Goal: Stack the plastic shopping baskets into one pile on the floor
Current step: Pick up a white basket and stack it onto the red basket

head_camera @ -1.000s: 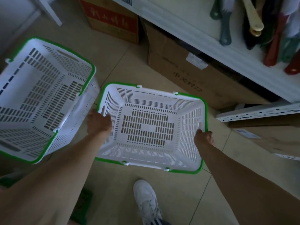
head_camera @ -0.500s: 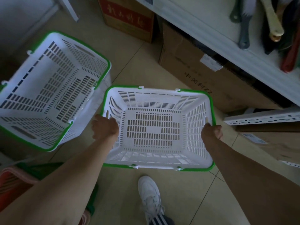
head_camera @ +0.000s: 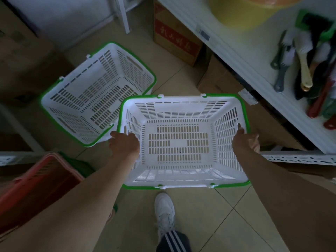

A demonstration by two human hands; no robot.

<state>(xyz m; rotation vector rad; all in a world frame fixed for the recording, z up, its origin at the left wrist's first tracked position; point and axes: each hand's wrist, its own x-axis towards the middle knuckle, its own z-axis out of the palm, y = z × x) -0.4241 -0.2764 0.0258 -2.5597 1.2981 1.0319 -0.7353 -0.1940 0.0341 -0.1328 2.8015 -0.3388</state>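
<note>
I hold a white slotted shopping basket with a green rim in front of me, above the tiled floor. My left hand grips its left end wall at the handle slot. My right hand grips the right end wall, fingers over the rim. A second, matching white basket stands on the floor to the upper left, tilted, its near right corner under the held basket's left rim. A red basket shows at the lower left, partly hidden behind my left forearm.
A white shelf with brushes and tools runs along the right, cardboard boxes beneath it. A loose white shelf rail lies at right. More boxes stand at the far left. My white shoe is on the tiles below the held basket.
The held basket has risen and come closer to me, both hands still on its ends. The view has tipped up, so the floor basket now sits further right and the red basket appears.
</note>
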